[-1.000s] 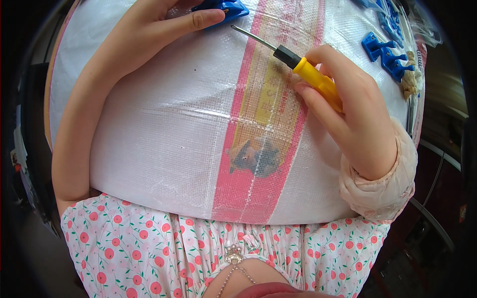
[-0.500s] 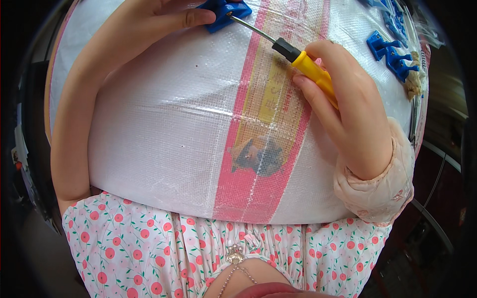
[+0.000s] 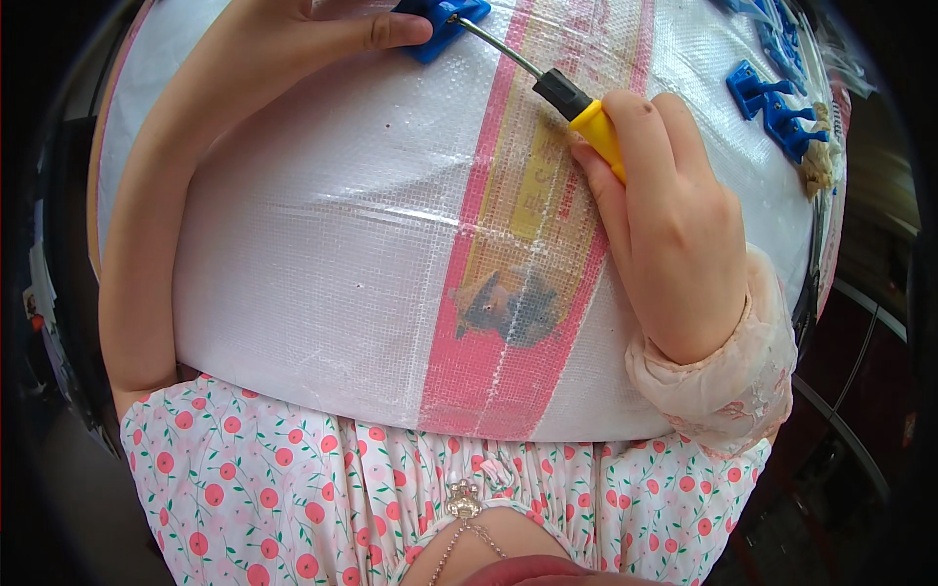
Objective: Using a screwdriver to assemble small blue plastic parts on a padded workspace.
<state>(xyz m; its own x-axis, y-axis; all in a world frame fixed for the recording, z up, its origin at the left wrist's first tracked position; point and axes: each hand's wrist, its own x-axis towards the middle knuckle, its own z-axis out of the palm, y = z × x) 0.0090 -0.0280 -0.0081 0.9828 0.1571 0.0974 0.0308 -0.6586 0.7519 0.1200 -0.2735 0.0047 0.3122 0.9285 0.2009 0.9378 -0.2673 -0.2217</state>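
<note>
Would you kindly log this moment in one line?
left hand: touching blue part; right hand: gripping yellow-handled screwdriver; tip: at blue part; surface: white sheet

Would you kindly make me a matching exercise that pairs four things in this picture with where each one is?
Things:
1. screwdriver
2. blue piece under work
3. other blue pieces
4. paw-shaped pendant

Places:
A. upper right of the view
B. bottom centre of the view
C. in the right hand
D. by the left hand's thumb

Pairs: 1-C, 2-D, 3-A, 4-B.
</note>
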